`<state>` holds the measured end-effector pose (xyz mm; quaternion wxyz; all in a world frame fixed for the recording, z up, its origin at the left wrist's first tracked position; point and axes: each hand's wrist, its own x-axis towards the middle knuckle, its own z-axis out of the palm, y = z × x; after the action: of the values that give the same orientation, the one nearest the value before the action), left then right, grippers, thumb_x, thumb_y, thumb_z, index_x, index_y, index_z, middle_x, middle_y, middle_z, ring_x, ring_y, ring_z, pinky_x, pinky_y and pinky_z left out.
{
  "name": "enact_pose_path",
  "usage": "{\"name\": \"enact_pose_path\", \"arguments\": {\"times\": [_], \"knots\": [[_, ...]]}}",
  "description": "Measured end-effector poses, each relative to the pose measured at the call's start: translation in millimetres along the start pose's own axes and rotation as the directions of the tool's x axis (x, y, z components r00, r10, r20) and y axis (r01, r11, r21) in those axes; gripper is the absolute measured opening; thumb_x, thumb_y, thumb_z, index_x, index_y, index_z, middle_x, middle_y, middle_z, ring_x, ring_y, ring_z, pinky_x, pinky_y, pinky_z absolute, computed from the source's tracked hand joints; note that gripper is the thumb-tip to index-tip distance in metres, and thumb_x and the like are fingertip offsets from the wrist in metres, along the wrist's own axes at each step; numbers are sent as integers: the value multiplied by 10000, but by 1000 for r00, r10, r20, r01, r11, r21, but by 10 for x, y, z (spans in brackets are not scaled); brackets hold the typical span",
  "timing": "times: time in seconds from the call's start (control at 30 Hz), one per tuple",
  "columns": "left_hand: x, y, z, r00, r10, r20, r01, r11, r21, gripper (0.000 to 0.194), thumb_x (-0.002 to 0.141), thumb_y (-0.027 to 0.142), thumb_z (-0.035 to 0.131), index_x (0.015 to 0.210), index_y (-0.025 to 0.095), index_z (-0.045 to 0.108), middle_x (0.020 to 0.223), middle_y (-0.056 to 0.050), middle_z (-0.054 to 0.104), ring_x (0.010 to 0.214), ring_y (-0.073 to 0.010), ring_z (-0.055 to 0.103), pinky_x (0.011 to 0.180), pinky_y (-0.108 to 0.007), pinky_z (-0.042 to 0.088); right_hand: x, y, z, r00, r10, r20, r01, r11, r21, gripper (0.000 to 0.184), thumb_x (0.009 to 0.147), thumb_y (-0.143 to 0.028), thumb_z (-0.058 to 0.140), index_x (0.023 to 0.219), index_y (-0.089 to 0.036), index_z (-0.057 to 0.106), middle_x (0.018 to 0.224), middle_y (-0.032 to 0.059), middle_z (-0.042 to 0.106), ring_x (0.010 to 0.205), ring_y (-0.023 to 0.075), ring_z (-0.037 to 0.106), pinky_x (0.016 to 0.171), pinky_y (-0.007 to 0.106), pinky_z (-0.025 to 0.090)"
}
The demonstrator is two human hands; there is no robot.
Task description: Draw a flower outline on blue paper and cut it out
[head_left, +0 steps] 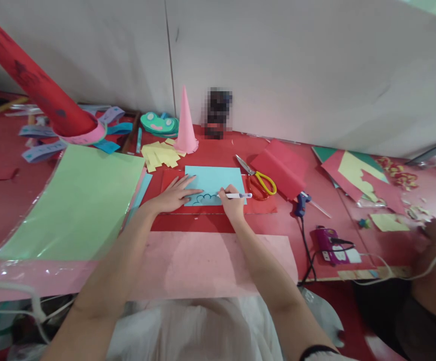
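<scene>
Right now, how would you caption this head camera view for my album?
A left hand rests on blue paper while the right hand holds a marker at a dark wavy line.

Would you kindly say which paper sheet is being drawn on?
The light blue sheet bearing a dark scalloped line, with the left hand and white pen on it; the green sheet lies farther left.

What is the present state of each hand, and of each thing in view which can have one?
left hand: spread out on the blue paper
right hand: closed around the marker
marker: held as for writing
blue paper: flat, partly drawn on
scissors: lying down, blades look closed
pink cone: upright, point up
glue gun: lying down; whether hot, cannot tell
yellow strips: loose pile
</scene>
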<state>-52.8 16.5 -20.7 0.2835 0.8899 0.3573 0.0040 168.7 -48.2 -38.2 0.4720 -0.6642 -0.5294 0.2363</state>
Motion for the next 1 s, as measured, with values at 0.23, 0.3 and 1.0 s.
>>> {"name": "enact_pose_path", "arguments": {"times": [0.23,0.3,1.0], "knots": [[2,1,-4,1000,-4,7,4,1000,6,489,965,177,376,1371,431,472,1610,132,36,1485,-228,-6,1198,-485,20,5,-1,1,999,12,-31,-12,1000,-2,338,764,-365,468,567,-234,227,504,-68,240,503,95,251,482,239,252],[1,-3,-5,1000,1,5,-1,1000,3,475,972,192,371,1369,432,473,1610,134,42,1485,-227,-6,1197,-489,22,7,-2,1,999,22,-30,-22,1000,1,331,771,-370,464,567,-233,242,507,-67,250,506,96,262,488,236,263],[8,-11,8,1000,10,-6,-9,1000,23,508,962,161,383,1369,455,461,1610,136,37,1485,-243,-4,1195,-506,35,-11,-37,-24,999,1,-44,-2,1000,-15,332,758,-330,463,559,-235,214,516,-70,215,498,91,236,485,235,245]]}}
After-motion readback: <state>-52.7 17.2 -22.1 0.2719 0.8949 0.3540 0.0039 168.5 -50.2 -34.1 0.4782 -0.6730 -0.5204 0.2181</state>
